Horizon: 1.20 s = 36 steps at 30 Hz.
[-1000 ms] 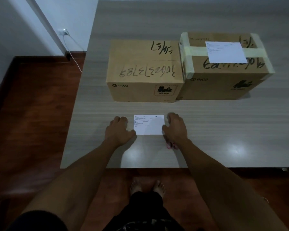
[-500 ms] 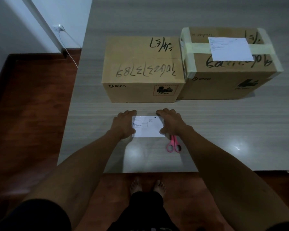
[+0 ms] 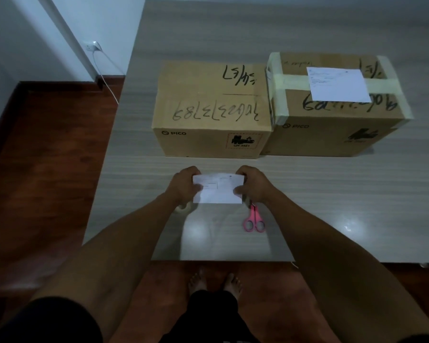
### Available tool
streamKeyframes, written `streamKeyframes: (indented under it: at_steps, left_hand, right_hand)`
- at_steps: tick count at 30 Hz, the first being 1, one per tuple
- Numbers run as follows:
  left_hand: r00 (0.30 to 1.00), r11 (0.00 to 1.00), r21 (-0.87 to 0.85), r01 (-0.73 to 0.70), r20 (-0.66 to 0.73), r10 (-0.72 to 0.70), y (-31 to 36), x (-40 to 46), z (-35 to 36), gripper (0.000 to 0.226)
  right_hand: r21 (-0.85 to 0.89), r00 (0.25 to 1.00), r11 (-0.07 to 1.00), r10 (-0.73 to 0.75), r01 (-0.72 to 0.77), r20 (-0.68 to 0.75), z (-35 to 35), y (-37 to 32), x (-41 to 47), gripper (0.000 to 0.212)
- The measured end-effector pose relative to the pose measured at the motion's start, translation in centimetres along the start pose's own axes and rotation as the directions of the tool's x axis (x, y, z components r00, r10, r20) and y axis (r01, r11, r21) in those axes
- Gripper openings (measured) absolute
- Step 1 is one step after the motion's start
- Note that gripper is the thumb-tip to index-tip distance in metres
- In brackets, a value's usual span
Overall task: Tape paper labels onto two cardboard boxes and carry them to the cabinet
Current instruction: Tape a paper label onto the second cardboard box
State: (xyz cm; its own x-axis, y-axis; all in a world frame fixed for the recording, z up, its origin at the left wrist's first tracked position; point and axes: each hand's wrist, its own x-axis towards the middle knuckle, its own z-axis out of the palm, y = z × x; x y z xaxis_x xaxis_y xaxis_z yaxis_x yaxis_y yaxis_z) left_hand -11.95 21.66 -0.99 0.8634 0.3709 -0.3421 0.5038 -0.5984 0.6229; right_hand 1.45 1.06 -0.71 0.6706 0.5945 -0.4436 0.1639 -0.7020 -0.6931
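Two brown cardboard boxes stand side by side on the grey table. The left box (image 3: pixel 211 107) has a bare top with black handwriting. The right box (image 3: pixel 337 105) is banded with pale tape and carries a white paper label (image 3: pixel 338 84) on top. In front of the left box I hold a second white paper label (image 3: pixel 218 189) lifted off the table. My left hand (image 3: pixel 183 185) pinches its left edge, and my right hand (image 3: pixel 254 185) pinches its right edge.
Pink-handled scissors (image 3: pixel 254 220) lie on the table (image 3: pixel 332 194) just below my right hand. A pale tape roll (image 3: pixel 182 207) peeks out under my left wrist. Left of the table is dark wood floor and a wall socket with a cable (image 3: pixel 94 47).
My hands closed on the paper label's two side edges and raised it from the table toward the left box. The scissors came into view beneath my right hand.
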Motion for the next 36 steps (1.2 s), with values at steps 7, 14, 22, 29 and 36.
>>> streamKeyframes:
  at_steps: [7,14,22,29,36]
  left_hand:
    - [0.991,0.852,-0.518,0.077,-0.057,-0.124,4.4,-0.6,-3.9,0.022]
    - [0.976,0.807,-0.590,0.038,-0.151,-0.156,9.5,-1.2,-9.0,0.029]
    - [0.921,0.809,-0.578,-0.105,-0.363,-0.140,13.0,0.1,-13.0,0.030]
    - [0.881,0.879,-0.445,-0.171,-0.469,-0.066,13.0,3.6,-14.6,0.015]
    - [0.918,0.946,-0.307,-0.102,-0.395,-0.030,11.0,8.2,-15.1,0.032]
  right_hand:
    - [0.450,0.996,0.893,0.041,0.001,-0.085,-4.7,-3.5,-1.9,0.021]
    - [0.538,0.985,0.835,-0.024,0.115,-0.173,-10.1,-8.0,-2.7,0.009]
    - [0.464,0.929,0.849,-0.076,0.251,-0.363,-13.7,-12.7,-1.8,0.035]
    - [0.335,0.879,0.890,-0.132,0.309,-0.458,-13.8,-14.3,1.6,0.017]
    - [0.218,0.880,0.950,-0.103,0.226,-0.463,-12.5,-14.7,5.5,0.040]
